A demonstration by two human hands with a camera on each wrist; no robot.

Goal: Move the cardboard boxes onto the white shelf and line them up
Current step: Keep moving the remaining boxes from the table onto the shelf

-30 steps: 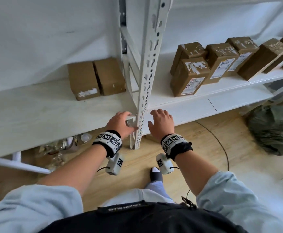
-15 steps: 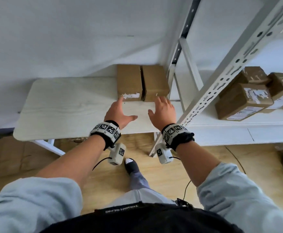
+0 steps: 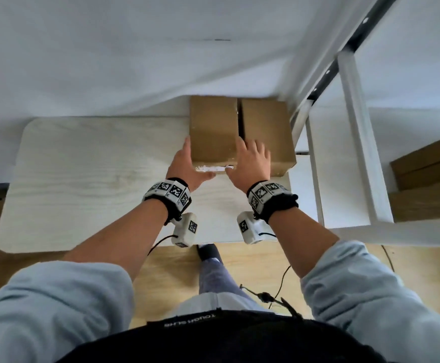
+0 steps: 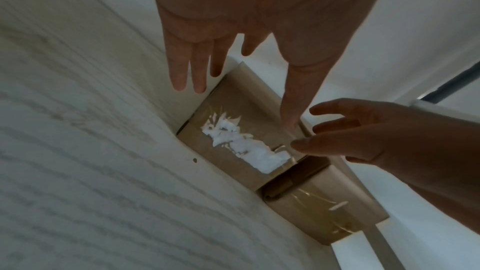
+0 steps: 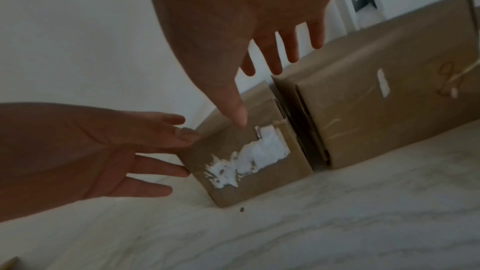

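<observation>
Brown cardboard is the material of two boxes that stand side by side at the back of a pale wooden table (image 3: 88, 179), against the white wall. The left box (image 3: 213, 129) has a torn white label (image 5: 249, 159) on its front face. The right box (image 3: 266, 134) stands just beside it, with a narrow dark gap between them, and it is next to the white shelf frame (image 3: 357, 132).

The left hand (image 3: 187, 166) is open, with straight fingers that lie along the left side of the left box, and the thumb reaches under the front face near the label. Whether the fingers already press on the cardboard, I cannot tell. The right hand (image 3: 252, 163) is also open, fingers spread and straight, above the front right corner of the same box and over the gap. In the right wrist view its thumb (image 5: 233, 108) points down at the top front edge of the left box. Neither hand has closed around anything.

More brown boxes (image 3: 428, 179) lie on the white shelf at the right edge of the head view. Both boxes on the table stand flat.
</observation>
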